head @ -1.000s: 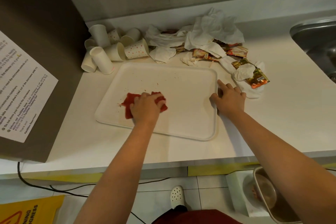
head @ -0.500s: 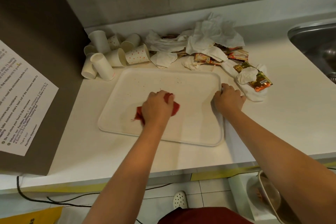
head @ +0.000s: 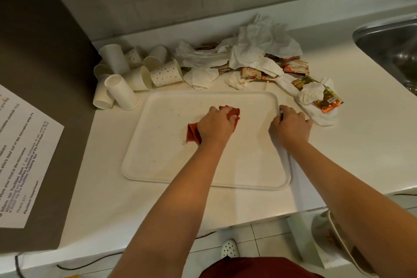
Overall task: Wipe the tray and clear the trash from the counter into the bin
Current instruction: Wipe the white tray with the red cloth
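Tray (head: 158,165) smooth matt plastic; rag (head: 193,134) red woven cloth; cups (head: 165,73) paper; napkins (head: 261,43) crumpled tissue; wrappers (head: 328,102) glossy foil; sink (head: 390,40) brushed metal.

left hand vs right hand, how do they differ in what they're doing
The left hand presses a red cloth onto the middle of the tray; the right hand holds no cloth and grips the tray's right rim. Both are bare, palm down, touching the tray.

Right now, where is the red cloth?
In the head view, the red cloth lies on the white tray, near its middle, pressed under the left hand; the right hand holds the tray's right rim.
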The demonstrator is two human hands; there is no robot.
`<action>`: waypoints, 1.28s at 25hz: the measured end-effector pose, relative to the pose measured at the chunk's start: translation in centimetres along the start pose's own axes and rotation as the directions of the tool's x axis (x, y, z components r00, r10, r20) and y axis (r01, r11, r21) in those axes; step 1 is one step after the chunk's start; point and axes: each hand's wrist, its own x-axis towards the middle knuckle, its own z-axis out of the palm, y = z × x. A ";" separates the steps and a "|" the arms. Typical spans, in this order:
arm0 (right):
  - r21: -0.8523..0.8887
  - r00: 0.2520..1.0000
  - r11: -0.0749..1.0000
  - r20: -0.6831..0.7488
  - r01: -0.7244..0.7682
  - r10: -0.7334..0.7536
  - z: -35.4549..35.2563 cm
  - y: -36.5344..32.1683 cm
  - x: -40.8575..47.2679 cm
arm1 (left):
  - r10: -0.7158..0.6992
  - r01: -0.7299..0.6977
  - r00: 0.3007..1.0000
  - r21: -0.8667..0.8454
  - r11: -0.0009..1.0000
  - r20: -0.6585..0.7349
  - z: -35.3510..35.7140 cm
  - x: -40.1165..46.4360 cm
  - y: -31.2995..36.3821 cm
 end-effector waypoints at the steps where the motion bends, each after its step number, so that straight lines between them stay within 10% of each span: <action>1: -0.010 1.000 1.000 -0.006 -0.011 0.011 0.0 -0.1 0.0 | -0.061 0.061 0.998 0.003 0.998 -0.009 -0.5 0.8 -1.2; 10: -0.186 0.995 0.981 0.072 -0.061 0.076 -0.3 -1.7 -0.1 | -0.095 0.098 0.995 0.128 0.987 -0.029 -3.1 1.7 -6.1; 19: -0.193 0.962 0.943 0.081 0.271 -0.260 -0.8 -5.8 5.2 | 0.303 -0.306 0.952 0.101 0.947 0.043 -0.2 0.2 1.6; 32: -0.181 0.948 0.933 -0.023 0.310 -0.319 1.4 -4.5 4.9 | -0.125 0.124 0.992 -0.012 0.992 -0.028 -1.4 5.4 -2.1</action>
